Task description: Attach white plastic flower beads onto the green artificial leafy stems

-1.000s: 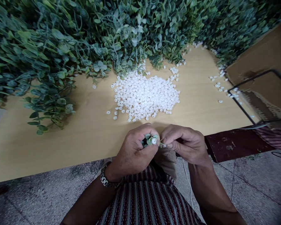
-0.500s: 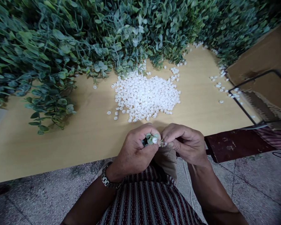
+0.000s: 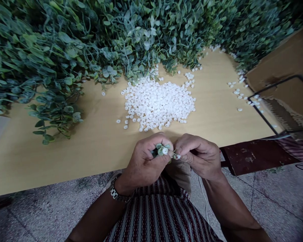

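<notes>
**Sprig and cap held close at the table edge**

The left hand (image 3: 146, 161) is curled tight around a small artificial leaf sprig (image 3: 162, 149), its tip poking out between thumb and forefinger. A white plastic cap (image 3: 165, 151) sits on that tip. The right hand (image 3: 200, 155) pinches the sprig's end from the other side, fingertips together. The heap of white caps (image 3: 158, 104) lies within easy reach on the wooden table (image 3: 91, 144) (artificial foliage (image 3: 65, 50) banked behind).

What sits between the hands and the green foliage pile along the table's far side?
Head view: a heap of small white pieces on the wooden table, then a bare strip before the hands. Foliage borders the heap's far edge.
</notes>
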The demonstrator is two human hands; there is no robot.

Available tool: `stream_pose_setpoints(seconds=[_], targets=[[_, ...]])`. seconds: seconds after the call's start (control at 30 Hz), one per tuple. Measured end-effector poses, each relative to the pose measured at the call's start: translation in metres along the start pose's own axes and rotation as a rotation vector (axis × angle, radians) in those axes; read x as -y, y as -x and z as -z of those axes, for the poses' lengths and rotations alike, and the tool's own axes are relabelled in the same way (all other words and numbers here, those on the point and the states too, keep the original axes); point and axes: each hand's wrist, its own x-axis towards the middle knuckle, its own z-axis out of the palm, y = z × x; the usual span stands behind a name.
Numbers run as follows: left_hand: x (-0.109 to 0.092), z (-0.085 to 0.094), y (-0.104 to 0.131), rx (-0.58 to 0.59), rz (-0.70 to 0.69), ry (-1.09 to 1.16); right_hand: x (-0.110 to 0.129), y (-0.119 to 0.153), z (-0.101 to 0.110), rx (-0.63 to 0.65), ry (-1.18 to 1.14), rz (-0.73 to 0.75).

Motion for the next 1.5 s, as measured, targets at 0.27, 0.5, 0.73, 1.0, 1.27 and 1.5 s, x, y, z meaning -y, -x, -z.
stream_pose_setpoints(seconds=[0.27, 0.5, 0.73, 1.0, 1.27, 1.5], targets=[[0.003, 0.0, 0.001, -0.003, -0.022, -0.002, -0.002, 0.002, 0.0, 0.002, 0.046, 0.002], [0.003, -0.002, 0.0, 0.005, -0.027, -0.01, -0.004, 0.001, -0.001, 0.012, 0.101, 0.029], [-0.002, -0.004, -0.001, -0.042, 0.11, -0.024, 0.014, -0.001, 0.005, -0.001, 0.393, 0.067], [0.002, -0.005, 0.005, -0.016, 0.13, 0.363, 0.022, -0.009, 0.001, 0.038, 0.416, 0.003], [0.007, -0.003, 0.002, -0.089, 0.101, 0.595, 0.02, -0.006, -0.001, 0.059, 0.54, 0.026], [0.005, -0.003, 0.003, -0.085, 0.093, 0.676, 0.023, -0.011, -0.001, 0.048, 0.489, 0.034]])
